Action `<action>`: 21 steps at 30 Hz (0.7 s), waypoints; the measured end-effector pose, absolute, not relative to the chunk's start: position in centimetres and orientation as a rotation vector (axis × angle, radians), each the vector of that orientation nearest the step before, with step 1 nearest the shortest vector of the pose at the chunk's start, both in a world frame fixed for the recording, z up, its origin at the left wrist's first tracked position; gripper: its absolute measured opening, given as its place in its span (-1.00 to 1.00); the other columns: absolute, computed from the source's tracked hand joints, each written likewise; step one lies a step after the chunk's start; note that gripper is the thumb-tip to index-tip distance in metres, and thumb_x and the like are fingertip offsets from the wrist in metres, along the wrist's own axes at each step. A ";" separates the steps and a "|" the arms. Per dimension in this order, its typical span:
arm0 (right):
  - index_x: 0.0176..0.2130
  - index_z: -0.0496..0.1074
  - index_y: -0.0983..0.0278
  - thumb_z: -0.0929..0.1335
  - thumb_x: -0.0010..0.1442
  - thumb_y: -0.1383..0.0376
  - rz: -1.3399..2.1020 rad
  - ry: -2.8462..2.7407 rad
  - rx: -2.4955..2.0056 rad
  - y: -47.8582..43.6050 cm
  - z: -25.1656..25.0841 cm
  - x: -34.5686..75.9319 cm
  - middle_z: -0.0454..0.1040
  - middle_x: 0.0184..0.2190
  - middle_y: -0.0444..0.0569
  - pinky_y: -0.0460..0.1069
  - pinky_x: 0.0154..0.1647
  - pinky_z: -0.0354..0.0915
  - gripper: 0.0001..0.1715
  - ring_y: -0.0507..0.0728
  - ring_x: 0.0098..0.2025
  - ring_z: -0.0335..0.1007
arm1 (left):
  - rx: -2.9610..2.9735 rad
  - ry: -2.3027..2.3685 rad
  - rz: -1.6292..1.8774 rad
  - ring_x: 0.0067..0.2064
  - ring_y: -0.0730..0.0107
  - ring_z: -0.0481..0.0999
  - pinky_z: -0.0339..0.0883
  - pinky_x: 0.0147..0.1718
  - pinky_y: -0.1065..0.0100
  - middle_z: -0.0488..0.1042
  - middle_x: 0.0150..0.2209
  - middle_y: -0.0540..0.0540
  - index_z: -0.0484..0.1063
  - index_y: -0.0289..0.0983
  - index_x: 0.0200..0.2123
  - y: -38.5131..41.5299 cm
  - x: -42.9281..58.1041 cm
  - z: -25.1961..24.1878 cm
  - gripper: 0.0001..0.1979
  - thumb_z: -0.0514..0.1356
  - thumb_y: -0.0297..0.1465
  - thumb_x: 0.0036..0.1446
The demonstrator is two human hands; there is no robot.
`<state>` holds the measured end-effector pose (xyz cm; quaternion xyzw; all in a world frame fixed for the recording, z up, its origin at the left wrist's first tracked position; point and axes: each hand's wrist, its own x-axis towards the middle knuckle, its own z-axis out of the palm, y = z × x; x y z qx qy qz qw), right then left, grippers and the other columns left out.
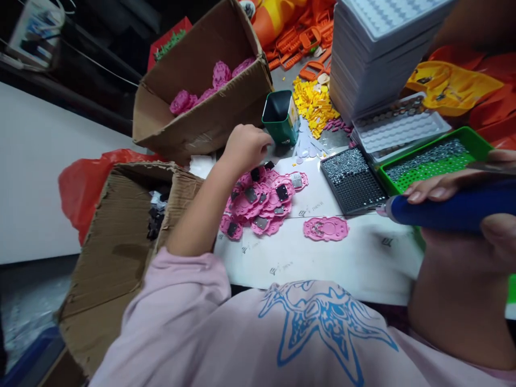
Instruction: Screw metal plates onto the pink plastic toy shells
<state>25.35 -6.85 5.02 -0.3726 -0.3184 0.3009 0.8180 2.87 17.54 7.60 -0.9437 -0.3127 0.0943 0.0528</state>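
Note:
My left hand (pixel 249 146) reaches over the far side of a heap of pink plastic parts (pixel 262 198), its fingers curled and partly hidden. Whatever it pinches, if anything, I cannot make out. Several parts in the heap carry black or grey squares. A single pink part (pixel 325 228) lies apart on the white work surface, with small metal bits at its left end. On the right, my right hand (pixel 443 185) is wrapped around a blue electric screwdriver (pixel 451 207). Its tip points left, by the corner of a black perforated tray (pixel 349 183) of small screws.
A green bin (pixel 435 156) of metal pieces stands behind the screwdriver. Beyond are stacked white trays (pixel 371 59), yellow pieces (pixel 312 105) and a dark green cup (pixel 279 121). Cardboard boxes (pixel 201 121) flank my left arm, one holding pink parts.

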 end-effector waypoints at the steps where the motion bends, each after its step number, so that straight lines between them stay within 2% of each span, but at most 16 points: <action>1: -0.13 0.46 0.22 0.39 -0.19 0.30 0.649 -0.687 -0.787 -6.8 5.0 25.4 0.43 -0.48 -0.11 0.10 -0.41 0.30 -0.48 0.13 -0.47 0.31 | -2.951 -0.959 0.007 -0.10 0.21 0.46 0.23 -0.08 0.21 0.54 -0.18 -0.16 0.51 -0.30 -0.19 15.5 2.7 8.0 -0.72 0.05 -0.50 0.10; 3: -0.12 0.45 0.24 0.36 -0.18 0.32 0.649 -0.723 -0.758 -6.8 4.9 25.6 0.43 -0.48 -0.10 0.10 -0.43 0.30 -0.47 0.14 -0.47 0.32 | -3.108 -0.908 -0.509 -0.17 0.32 0.48 0.30 -0.12 0.28 0.53 -0.23 -0.14 0.48 -0.33 -0.21 10.8 2.2 7.8 -0.78 0.06 -0.50 0.14; 4: -0.12 0.46 0.26 0.34 -0.18 0.33 0.654 -0.746 -0.743 -6.7 4.9 25.6 0.44 -0.48 -0.10 0.11 -0.44 0.29 -0.47 0.15 -0.47 0.33 | -3.176 -0.842 -0.660 -0.21 0.36 0.48 0.33 -0.16 0.31 0.52 -0.28 -0.12 0.46 -0.33 -0.25 8.4 2.0 7.3 -0.83 0.08 -0.51 0.15; 6: -0.15 0.47 0.27 0.33 -0.19 0.35 0.642 -0.760 -0.718 -6.4 4.8 25.5 0.44 -0.50 -0.09 0.10 -0.48 0.28 -0.49 0.16 -0.50 0.34 | -3.258 -0.647 -0.800 -0.27 0.39 0.46 0.37 -0.22 0.31 0.49 -0.35 -0.08 0.46 -0.30 -0.29 4.4 1.5 5.7 -0.88 0.11 -0.50 0.16; 9: -0.21 0.50 0.25 0.32 -0.24 0.35 0.576 -0.720 -0.705 -5.8 4.5 25.1 0.44 -0.55 -0.11 0.08 -0.57 0.25 -0.51 0.14 -0.56 0.30 | -3.238 -0.607 -0.987 -0.32 0.43 0.41 0.37 -0.35 0.37 0.41 -0.36 -0.10 0.46 -0.32 -0.23 1.1 1.3 2.7 -0.87 0.13 -0.50 0.17; 12: -0.30 0.48 0.17 0.36 -0.31 0.30 0.553 -0.656 -0.707 -5.2 4.2 25.0 0.41 -0.60 -0.14 0.06 -0.65 0.24 -0.57 0.13 -0.59 0.28 | -3.175 -0.566 -1.068 -0.31 0.43 0.39 0.37 -0.35 0.40 0.37 -0.33 -0.12 0.43 -0.34 -0.09 0.3 1.3 0.5 -0.77 0.12 -0.54 0.18; 15: -0.34 0.43 0.13 0.41 -0.34 0.22 0.593 -0.653 -0.722 -5.0 4.4 25.0 0.38 -0.63 -0.17 0.06 -0.68 0.26 -0.58 0.14 -0.60 0.28 | -3.141 -0.488 -1.073 -0.25 0.38 0.41 0.40 -0.27 0.34 0.42 -0.28 -0.15 0.34 -0.34 0.03 0.1 1.4 -0.8 -0.67 0.11 -0.57 0.17; 18: -0.35 0.40 0.11 0.40 -0.33 0.27 0.602 -0.656 -0.770 -5.3 4.7 24.9 0.36 -0.62 -0.17 0.06 -0.65 0.29 -0.60 0.13 -0.57 0.30 | -3.171 -0.482 -1.041 -0.23 0.35 0.43 0.40 -0.22 0.29 0.47 -0.28 -0.16 0.36 -0.36 -0.06 -0.3 1.4 -1.7 -0.74 0.14 -0.58 0.16; 21: -0.34 0.40 0.13 0.38 -0.27 0.29 0.566 -0.717 -0.779 -5.4 4.5 24.8 0.33 -0.62 -0.17 0.05 -0.64 0.28 -0.64 0.13 -0.54 0.30 | -3.204 -0.501 -0.949 -0.29 0.35 0.39 0.36 -0.29 0.30 0.47 -0.33 -0.16 0.43 -0.36 -0.23 -0.8 1.8 -2.1 -0.90 0.15 -0.55 0.16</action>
